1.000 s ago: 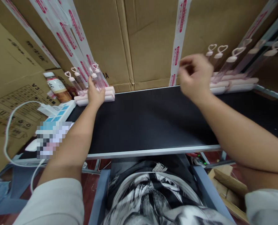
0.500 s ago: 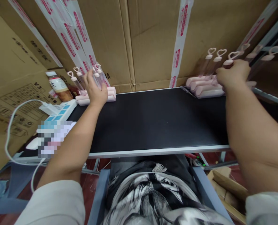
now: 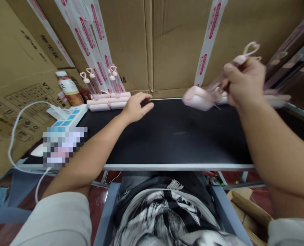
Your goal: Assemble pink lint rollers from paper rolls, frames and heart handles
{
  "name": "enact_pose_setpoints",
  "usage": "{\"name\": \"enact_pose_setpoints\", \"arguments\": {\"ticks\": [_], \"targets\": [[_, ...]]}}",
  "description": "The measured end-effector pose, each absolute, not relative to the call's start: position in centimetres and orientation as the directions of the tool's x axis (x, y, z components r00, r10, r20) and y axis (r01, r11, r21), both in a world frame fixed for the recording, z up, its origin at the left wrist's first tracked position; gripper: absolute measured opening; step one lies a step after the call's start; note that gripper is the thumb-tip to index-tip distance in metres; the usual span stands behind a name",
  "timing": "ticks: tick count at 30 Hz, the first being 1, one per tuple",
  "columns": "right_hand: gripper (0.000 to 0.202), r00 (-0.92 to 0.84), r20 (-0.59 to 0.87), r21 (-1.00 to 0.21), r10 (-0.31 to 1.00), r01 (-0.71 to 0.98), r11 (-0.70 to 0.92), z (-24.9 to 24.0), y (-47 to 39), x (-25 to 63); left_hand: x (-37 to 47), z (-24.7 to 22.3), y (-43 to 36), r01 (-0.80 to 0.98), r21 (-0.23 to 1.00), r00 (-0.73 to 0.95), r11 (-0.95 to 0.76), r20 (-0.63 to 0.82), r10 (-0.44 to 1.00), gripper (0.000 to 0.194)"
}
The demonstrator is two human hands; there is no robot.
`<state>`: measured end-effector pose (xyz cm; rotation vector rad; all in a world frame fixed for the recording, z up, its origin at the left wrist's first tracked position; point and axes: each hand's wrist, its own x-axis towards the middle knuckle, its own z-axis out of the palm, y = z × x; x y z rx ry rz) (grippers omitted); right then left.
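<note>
My right hand is closed around the clear stem of a heart-topped pink item, which has a rounded pink base and a heart-shaped loop. It is tilted, raised above the black table and smeared by motion. Behind and beside that hand stand several similar pink items, partly hidden by it. My left hand hovers over the table with fingers apart and nothing in them. Just left of it, several upright heart-topped pink items stand together at the back edge.
The black tabletop has a pale front rim. A drink bottle, a white power strip with a cable and a blurred-out object are at the left. Cardboard boxes wall off the back. An open carton sits below right.
My right hand has lifted one heart-topped pink item from the right group and brought it leftward. My left hand has let go of the left group and moved right.
</note>
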<state>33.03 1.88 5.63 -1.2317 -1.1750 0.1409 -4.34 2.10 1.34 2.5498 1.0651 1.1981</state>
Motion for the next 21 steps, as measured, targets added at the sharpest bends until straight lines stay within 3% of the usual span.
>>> {"name": "enact_pose_setpoints", "arguments": {"ticks": [2,5,8,11,16,21], "targets": [[0.025,0.351,0.454,-0.888,0.819,0.098,0.450,4.5,0.8,30.1,-2.9,0.3,1.7,0.496,0.490,0.520,-0.717,0.494,0.697,0.066],[0.042,0.116,0.351,-0.916,0.929,-0.161,0.366,3.3,-1.0,27.1,-1.1,-0.6,0.8,0.401,0.646,0.557,-0.649,0.391,0.733,0.090],[0.053,0.052,0.319,-0.919,0.946,-0.226,0.323,2.7,-1.8,26.3,0.1,-0.7,0.2,0.258,0.788,0.575,-0.558,0.339,0.745,0.081],[0.054,0.008,0.308,-0.920,0.951,-0.251,0.300,2.2,-1.7,26.0,0.5,-0.9,0.7,0.065,0.881,0.541,-0.469,0.364,0.758,0.086],[0.057,-0.171,0.250,-0.938,0.953,-0.288,0.194,1.0,-1.8,24.4,0.1,-1.5,2.2,-0.085,0.900,0.425,-0.428,0.421,0.802,0.093],[0.052,-0.100,0.293,-0.925,0.951,-0.279,0.256,1.0,-1.8,24.2,-0.5,-1.0,2.6,-0.112,0.905,0.385,-0.411,0.421,0.821,0.081]]}}
